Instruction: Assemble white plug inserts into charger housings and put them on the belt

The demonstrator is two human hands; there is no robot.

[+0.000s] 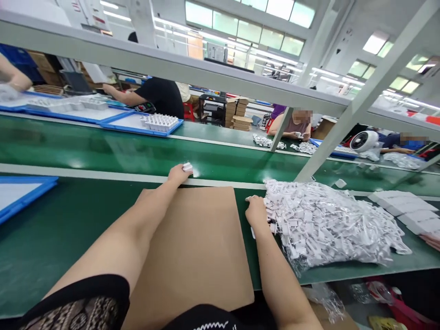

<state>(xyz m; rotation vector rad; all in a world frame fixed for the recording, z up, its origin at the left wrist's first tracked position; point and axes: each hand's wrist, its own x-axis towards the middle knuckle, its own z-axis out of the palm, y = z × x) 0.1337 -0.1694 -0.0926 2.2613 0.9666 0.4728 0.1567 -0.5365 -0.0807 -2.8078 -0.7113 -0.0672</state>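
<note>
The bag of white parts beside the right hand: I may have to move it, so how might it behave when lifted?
The bag would probably sag and shift shape, since its clear film looks thin and wrinkled. It may feel hefty, bulging with small white parts. Some could spill near the right hand, where parts seem uncovered.

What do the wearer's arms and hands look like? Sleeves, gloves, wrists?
Left hand and right hand: ungloved, nothing visible on the wrists. Left arm: black sleeve with patterned lace. Right forearm: bare, no sleeve in view.
</note>
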